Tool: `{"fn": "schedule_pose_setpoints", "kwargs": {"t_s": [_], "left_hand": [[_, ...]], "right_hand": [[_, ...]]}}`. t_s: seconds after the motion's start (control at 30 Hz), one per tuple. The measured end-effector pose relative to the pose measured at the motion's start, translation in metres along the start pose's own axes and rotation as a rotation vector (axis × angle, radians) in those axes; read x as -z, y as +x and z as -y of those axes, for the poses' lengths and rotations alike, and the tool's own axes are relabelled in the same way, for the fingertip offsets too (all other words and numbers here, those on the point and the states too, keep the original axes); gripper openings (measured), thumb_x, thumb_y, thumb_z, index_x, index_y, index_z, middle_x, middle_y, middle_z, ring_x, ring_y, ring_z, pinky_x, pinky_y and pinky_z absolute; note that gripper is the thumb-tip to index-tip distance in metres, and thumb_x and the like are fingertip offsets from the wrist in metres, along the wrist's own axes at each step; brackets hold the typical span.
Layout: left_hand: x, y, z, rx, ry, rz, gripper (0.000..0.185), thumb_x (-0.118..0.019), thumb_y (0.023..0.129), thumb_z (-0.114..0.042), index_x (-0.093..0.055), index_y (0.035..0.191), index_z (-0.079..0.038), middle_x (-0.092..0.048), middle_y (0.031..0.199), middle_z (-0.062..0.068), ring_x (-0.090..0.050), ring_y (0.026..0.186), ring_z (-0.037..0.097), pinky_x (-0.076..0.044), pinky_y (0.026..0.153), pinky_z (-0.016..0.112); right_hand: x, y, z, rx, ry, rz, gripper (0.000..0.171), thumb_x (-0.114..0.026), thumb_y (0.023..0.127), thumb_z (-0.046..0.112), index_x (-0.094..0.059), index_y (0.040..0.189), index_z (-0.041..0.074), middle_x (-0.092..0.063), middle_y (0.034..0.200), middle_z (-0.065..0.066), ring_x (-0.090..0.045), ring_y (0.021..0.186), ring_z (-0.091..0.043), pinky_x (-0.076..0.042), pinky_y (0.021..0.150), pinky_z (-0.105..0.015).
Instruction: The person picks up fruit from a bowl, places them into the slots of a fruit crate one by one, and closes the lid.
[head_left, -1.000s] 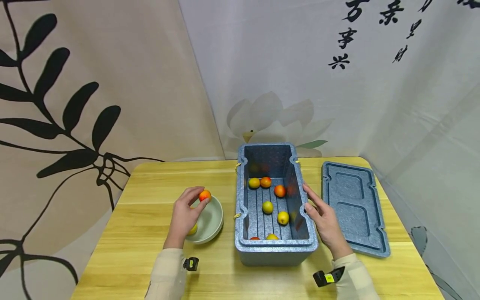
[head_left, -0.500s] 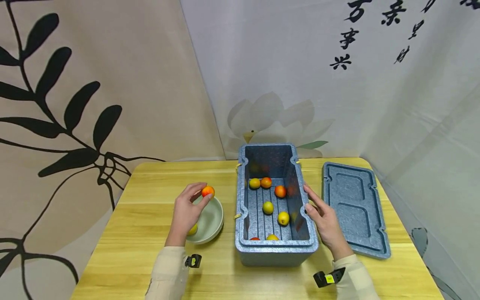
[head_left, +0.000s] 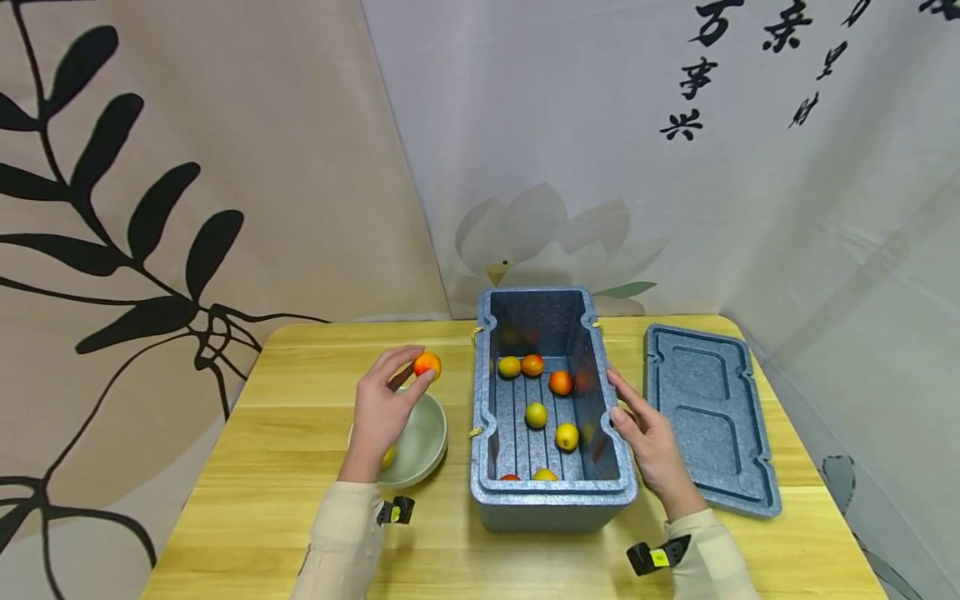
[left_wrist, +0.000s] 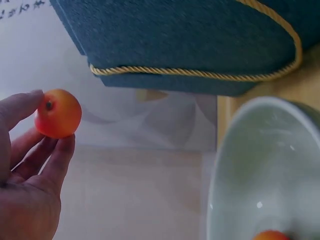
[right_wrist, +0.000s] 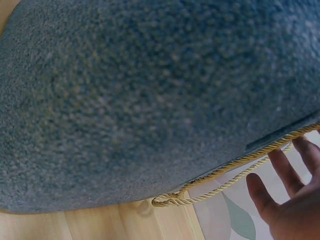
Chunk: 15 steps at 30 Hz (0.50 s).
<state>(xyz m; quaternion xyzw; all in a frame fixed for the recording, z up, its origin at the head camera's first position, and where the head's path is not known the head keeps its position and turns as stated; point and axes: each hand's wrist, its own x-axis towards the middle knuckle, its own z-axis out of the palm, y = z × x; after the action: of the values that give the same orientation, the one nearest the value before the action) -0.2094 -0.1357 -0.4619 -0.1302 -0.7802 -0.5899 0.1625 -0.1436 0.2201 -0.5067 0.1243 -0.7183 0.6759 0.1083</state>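
Note:
My left hand pinches a small orange-red fruit between thumb and fingertips, above the far rim of a pale green bowl. The left wrist view shows this fruit with its dark stem dimple. A yellow fruit in the bowl is partly covered by the hand; an orange one shows there in the left wrist view. Right of the bowl stands an uncovered blue-grey foam box with several yellow and orange-red fruits inside. My right hand rests against its right side, fingers extended near the rope.
The box's blue-grey lid lies on the wooden table at the right. Gold rope handles hang on the box's sides. A printed cloth backdrop rises behind the table's far edge.
My left hand has lifted the orange-red fruit up and slightly to the right, away from the bowl. The right hand, the box and the lid have stayed in place.

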Motion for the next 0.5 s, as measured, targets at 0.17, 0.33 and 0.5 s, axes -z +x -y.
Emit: {"fn": "schedule_pose_setpoints", "kwargs": {"t_s": [0.17, 0.33, 0.5], "left_hand": [[-0.007, 0.006, -0.010, -0.002, -0.066, 0.010, 0.037, -0.078, 0.082, -0.001, -0.067, 0.116, 0.007, -0.061, 0.122, 0.014, -0.058, 0.114, 0.027, -0.050, 0.095, 0.034], [-0.016, 0.011, -0.021, 0.003, -0.145, 0.026, 0.035, -0.077, 0.083, 0.002, -0.067, 0.116, 0.009, -0.060, 0.122, 0.020, -0.058, 0.113, 0.031, -0.050, 0.096, 0.037], [-0.025, 0.015, -0.030, -0.018, -0.148, 0.048, 0.035, -0.078, 0.084, -0.003, -0.068, 0.117, 0.004, -0.061, 0.121, 0.014, -0.058, 0.112, 0.027, -0.051, 0.095, 0.033]], "right_hand": [[0.000, 0.000, 0.000, -0.009, -0.008, -0.002, 0.047, -0.046, 0.101, -0.005, -0.043, 0.147, 0.002, -0.036, 0.153, -0.014, -0.038, 0.136, -0.012, -0.041, 0.101, -0.019], [0.000, -0.001, 0.000, -0.009, -0.011, -0.004, 0.047, -0.046, 0.101, -0.005, -0.043, 0.147, 0.002, -0.036, 0.153, -0.015, -0.038, 0.136, -0.011, -0.040, 0.101, -0.019], [0.000, 0.000, 0.000, -0.011, -0.014, -0.005, 0.047, -0.046, 0.101, -0.004, -0.043, 0.147, 0.003, -0.036, 0.153, -0.014, -0.038, 0.136, -0.011, -0.040, 0.101, -0.019]]}}
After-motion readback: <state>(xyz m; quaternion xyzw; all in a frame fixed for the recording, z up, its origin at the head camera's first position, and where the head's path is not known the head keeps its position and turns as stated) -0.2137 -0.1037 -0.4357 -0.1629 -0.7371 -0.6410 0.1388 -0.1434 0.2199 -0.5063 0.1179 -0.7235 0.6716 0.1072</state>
